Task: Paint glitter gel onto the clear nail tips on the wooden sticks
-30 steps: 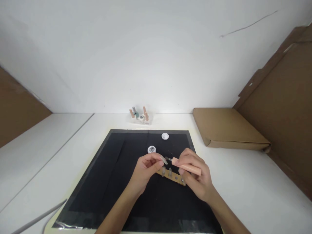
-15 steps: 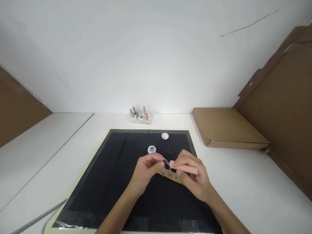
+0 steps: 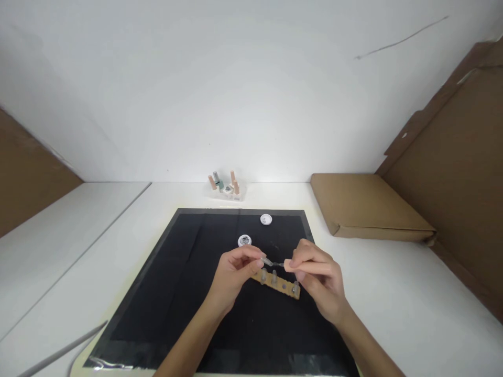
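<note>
My left hand (image 3: pixel 238 272) pinches a small translucent false nail (image 3: pixel 267 261) between thumb and fingertips. In my right hand (image 3: pixel 318 277) is a nail polish brush (image 3: pixel 308 267) with a peach cap for a handle. Its dark bristle end points left and reaches the tip of the nail, or nearly so; I cannot tell if they touch. Beneath both hands lies a yellowish wavy-edged strip (image 3: pixel 280 283) with several clear nail tips standing on it. Just beyond my left hand sits a small white pot (image 3: pixel 244 240) with dark and silvery contents.
A white lid (image 3: pixel 266 219) rests on the black mat (image 3: pixel 168 293) further back. Behind the mat, a clear tray (image 3: pixel 226 197) holds several bottles with peach or grey caps. At right lies a flat cardboard box (image 3: pixel 373 204), with brown cardboard walls at both sides.
My right hand has moved to the right with the brush, showing more of the bristles and of the false nail. The strip's right end has come into view.
</note>
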`<state>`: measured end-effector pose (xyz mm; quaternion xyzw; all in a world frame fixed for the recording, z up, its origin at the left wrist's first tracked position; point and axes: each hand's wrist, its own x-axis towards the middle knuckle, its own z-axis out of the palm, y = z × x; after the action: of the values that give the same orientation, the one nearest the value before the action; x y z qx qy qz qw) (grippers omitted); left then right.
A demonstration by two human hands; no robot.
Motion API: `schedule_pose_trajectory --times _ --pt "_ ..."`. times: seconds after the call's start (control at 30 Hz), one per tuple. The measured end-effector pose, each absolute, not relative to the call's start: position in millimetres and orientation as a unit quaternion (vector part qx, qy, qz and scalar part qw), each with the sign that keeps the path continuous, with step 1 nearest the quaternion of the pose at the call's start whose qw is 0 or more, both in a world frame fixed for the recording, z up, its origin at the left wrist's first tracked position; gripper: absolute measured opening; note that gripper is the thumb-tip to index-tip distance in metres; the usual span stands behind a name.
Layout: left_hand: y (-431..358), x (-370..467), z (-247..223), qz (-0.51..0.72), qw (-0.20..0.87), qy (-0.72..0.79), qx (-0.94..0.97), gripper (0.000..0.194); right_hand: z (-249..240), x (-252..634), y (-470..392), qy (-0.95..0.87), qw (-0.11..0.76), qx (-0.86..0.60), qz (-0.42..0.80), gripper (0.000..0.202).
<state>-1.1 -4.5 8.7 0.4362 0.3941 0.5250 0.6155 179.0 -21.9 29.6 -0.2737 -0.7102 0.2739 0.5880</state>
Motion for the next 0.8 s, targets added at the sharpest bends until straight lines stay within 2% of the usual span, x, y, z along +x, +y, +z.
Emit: schedule_pose_trajectory --times 0.23,0.6,0.8 --pt "-4.0 -0.2 9.3 0.522 0.630 0.380 0.432 0.014 31.8 176.8 -23.8 -0.695 0.546 -0.311 0.348 0.014" --pt "-5.4 -2.2 7.2 0.525 0.625 0.391 0.425 0.014 29.2 175.6 -19.2 -0.699 0.594 -0.273 0.290 0.026" --pt "-3.8 -2.6 7.0 0.528 0.628 0.380 0.427 0.014 27.8 179.4 -21.4 -0.692 0.591 -0.297 0.289 0.021"
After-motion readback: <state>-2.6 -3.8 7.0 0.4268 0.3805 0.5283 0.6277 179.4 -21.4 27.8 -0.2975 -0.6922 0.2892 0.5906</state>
